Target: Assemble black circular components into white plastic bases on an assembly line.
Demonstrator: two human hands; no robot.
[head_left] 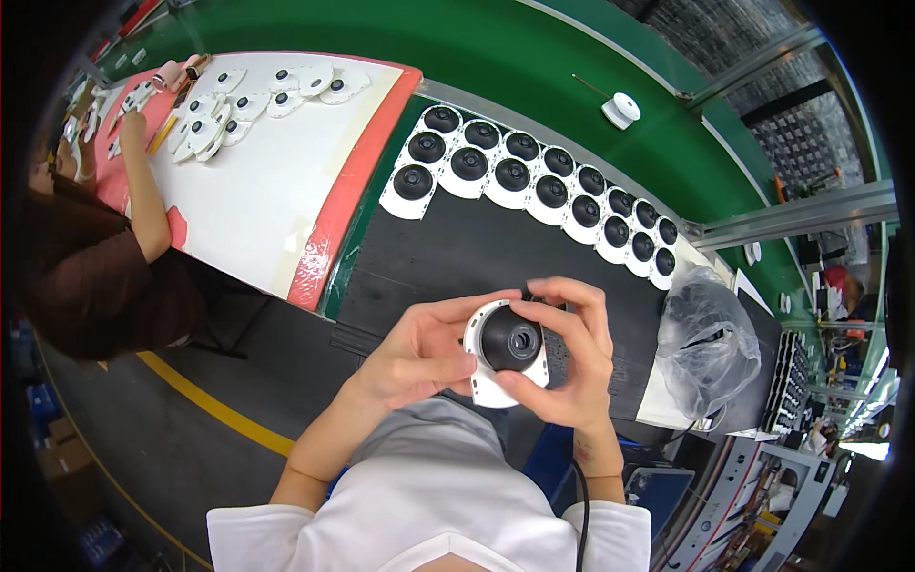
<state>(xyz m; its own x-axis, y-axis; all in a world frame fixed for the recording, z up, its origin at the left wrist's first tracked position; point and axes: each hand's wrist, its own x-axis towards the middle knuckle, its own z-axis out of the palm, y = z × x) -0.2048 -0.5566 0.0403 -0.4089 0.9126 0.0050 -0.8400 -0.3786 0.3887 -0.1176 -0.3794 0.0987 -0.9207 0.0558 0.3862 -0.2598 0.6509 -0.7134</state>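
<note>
Between my two hands, above the near edge of the black mat, is a dome camera (512, 340) with a white base and a black dome with a round lens. My left hand (424, 351) grips the white base from the left, its thumb across the front. On the other side my right hand (575, 357) pinches the black dome, thumb below and fingers above. Part of the base is covered by my fingers. Farther off, several similar dome cameras (513, 173) stand in rows on the mat, domes up.
The black mat (448, 257) spreads before me. To its right lies a clear plastic bag (707, 343). A green conveyor (534, 71) runs behind, carrying a white part (621, 110). On the left, a co-worker (105, 257) sits by a white-topped table (276, 181) with several white plates (205, 129).
</note>
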